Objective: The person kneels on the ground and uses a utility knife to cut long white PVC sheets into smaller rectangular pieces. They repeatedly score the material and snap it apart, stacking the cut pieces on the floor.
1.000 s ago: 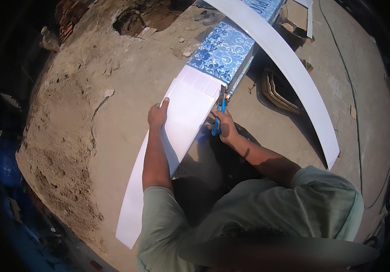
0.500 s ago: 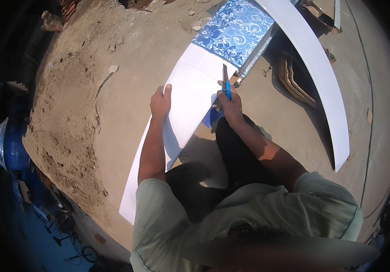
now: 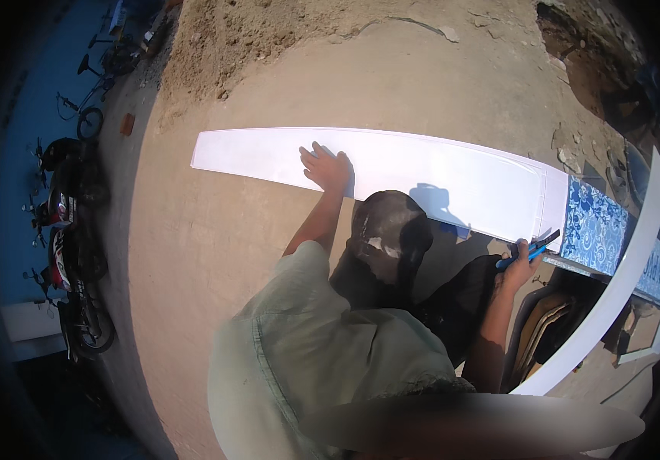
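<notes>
White tapered panel (image 3: 414, 167) lies beneath the left grip (image 3: 327, 169), which seems to rest on it, spread and holding nothing. At the near edge, the right grip (image 3: 524, 262) clasps a blue-handled tool (image 3: 542, 244); a blue patterned covering (image 3: 594, 224) lies just beyond. Steadying the panel appears in hand; the next move calls for a controlled tool tip. Compared with the earlier frame, the grips sit wider apart.

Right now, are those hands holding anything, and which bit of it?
The right hand holds a blue-handled tool by its handle, leaving the dark blade clear. The left hand grips nothing; it's spread over the white panel.
</notes>
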Action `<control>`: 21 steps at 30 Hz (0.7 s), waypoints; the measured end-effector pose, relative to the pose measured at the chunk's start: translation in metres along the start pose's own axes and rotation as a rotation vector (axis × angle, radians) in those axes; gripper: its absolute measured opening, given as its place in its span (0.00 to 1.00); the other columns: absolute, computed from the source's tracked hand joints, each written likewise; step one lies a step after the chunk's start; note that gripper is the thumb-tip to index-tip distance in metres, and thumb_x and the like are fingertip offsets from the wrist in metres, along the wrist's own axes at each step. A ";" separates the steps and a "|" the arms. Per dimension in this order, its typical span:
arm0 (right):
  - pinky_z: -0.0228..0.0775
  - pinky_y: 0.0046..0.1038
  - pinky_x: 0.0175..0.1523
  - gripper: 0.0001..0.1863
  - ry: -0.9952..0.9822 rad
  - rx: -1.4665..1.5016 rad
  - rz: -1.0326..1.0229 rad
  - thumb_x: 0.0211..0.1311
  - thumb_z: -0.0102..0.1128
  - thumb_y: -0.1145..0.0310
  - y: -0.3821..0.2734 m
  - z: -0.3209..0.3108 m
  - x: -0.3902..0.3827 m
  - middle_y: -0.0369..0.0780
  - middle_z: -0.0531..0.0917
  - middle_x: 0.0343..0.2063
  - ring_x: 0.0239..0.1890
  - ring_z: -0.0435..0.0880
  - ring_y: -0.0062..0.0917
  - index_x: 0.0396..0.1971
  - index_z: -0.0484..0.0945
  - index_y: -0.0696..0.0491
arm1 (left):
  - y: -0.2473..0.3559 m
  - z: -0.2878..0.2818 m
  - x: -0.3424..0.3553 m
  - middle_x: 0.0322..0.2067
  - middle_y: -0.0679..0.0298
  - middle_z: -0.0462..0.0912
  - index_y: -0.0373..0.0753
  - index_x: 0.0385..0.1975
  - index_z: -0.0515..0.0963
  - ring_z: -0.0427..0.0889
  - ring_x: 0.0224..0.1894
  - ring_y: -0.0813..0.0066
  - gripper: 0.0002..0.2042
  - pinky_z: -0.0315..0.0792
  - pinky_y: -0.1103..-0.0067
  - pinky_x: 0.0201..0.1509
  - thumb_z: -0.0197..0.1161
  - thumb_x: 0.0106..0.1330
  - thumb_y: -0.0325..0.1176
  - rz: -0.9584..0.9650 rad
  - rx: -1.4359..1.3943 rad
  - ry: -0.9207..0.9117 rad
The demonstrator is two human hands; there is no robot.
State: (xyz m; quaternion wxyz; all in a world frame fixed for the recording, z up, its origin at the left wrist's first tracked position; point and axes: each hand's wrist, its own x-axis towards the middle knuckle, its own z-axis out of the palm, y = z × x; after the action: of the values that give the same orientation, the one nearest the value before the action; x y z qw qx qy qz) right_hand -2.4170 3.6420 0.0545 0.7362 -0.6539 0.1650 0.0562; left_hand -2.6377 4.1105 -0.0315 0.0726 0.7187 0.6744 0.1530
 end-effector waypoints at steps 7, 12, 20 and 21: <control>0.77 0.25 0.26 0.13 -0.105 -0.169 0.078 0.76 0.70 0.73 0.014 -0.012 -0.026 0.38 0.82 0.34 0.29 0.82 0.22 0.54 0.77 0.55 | -0.115 0.049 -0.019 0.62 0.37 0.82 0.20 0.71 0.69 0.89 0.58 0.44 0.38 0.87 0.50 0.55 0.80 0.68 0.34 -0.845 -0.955 -0.022; 0.75 0.23 0.27 0.25 -0.158 -0.216 0.108 0.76 0.75 0.68 -0.018 -0.015 -0.037 0.35 0.84 0.36 0.30 0.83 0.19 0.68 0.81 0.56 | -0.116 0.010 -0.004 0.51 0.46 0.86 0.23 0.62 0.76 0.91 0.47 0.51 0.21 0.88 0.58 0.44 0.73 0.74 0.25 -0.993 -1.309 -0.040; 0.74 0.21 0.29 0.24 -0.371 0.012 0.088 0.78 0.71 0.71 -0.046 0.073 0.019 0.34 0.84 0.39 0.37 0.83 0.18 0.70 0.81 0.57 | -0.054 -0.035 0.083 0.57 0.45 0.83 0.23 0.63 0.74 0.92 0.54 0.48 0.15 0.95 0.58 0.49 0.63 0.83 0.23 -0.778 -1.692 -0.157; 0.74 0.21 0.29 0.24 -0.383 -0.012 0.096 0.78 0.71 0.72 -0.046 0.095 0.029 0.34 0.83 0.39 0.36 0.83 0.18 0.70 0.81 0.58 | -0.051 -0.022 0.107 0.56 0.45 0.83 0.23 0.61 0.74 0.92 0.51 0.51 0.15 0.92 0.60 0.44 0.64 0.81 0.22 -0.822 -1.765 -0.114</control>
State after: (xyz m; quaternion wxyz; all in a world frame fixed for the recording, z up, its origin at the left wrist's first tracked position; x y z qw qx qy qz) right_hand -2.3597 3.7254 0.0973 0.7466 -0.6272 0.0524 0.2155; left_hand -2.6880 4.2181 -0.0136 0.6652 0.1211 0.5108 0.5309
